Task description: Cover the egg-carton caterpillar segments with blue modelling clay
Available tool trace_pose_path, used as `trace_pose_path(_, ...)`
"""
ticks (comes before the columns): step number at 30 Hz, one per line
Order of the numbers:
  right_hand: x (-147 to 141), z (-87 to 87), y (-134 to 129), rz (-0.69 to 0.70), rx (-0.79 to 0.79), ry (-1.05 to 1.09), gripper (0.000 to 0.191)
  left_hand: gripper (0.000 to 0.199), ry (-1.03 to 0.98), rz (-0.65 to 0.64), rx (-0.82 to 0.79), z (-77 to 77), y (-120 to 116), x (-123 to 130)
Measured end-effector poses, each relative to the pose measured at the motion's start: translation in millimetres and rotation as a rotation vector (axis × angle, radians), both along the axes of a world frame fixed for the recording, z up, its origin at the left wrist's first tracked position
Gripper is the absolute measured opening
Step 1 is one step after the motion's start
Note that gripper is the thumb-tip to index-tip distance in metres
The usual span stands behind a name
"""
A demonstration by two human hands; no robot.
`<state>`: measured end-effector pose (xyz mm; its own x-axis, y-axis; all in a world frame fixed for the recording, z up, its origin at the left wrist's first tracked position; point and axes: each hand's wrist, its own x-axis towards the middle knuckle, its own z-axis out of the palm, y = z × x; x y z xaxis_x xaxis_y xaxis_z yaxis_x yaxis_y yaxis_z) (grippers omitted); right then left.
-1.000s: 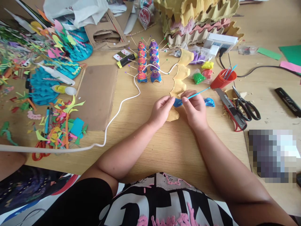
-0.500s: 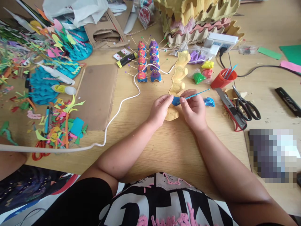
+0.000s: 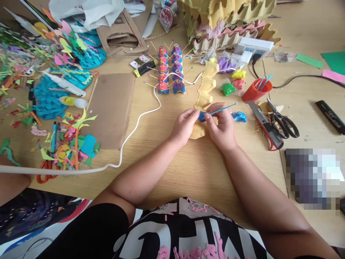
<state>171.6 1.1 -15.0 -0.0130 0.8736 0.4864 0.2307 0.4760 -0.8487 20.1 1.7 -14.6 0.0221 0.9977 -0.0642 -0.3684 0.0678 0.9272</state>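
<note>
The blue clay piece (image 3: 201, 116) is a small rounded lump of saturated blue, held just above the middle of the worktop (image 3: 194, 169), over the near end of a yellow egg-carton strip (image 3: 205, 91) that runs toward the far edge. The left hand (image 3: 184, 126) is closed to a pinch, thumb and forefinger gripping the lump from its left side. The right hand (image 3: 221, 126) is likewise closed, its fingertips clamped on a thin blue stick (image 3: 222, 109) whose near tip meets the lump and whose free end angles up toward the right edge. Both hands sit close together, nearly touching. A second blue lump (image 3: 239, 116) lies on the worktop just beside the right hand. A red cup (image 3: 253, 91), a utility knife (image 3: 265, 125) and scissors (image 3: 283, 122) lie further toward the right edge.
</note>
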Motion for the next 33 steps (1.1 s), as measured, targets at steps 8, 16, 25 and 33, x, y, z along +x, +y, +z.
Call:
trace_pose_path(8, -0.1, -2.1, 1.7, 0.041, -0.032, 0.08, 0.035, 0.057, 0.043, 0.022, 0.026, -1.5, 0.4, -0.5)
trace_pose_path(16, -0.8, 0.5, 0.6, 0.012, -0.046, 0.03, 0.032, 0.063, 0.055, -0.006, 0.08, -0.2, -1.5, -1.3)
trace_pose_path(25, -1.3, -5.3, 3.2, 0.039, -0.021, 0.084, 0.035, 0.066, 0.076, -0.01, 0.127, -1.5, -1.4, -2.6)
trace_pose_path(33, -1.7, -9.5, 5.1, 0.03, -0.016, 0.104, 0.039, 0.07, 0.129, -0.036, 0.18, -2.6, -1.1, -3.7)
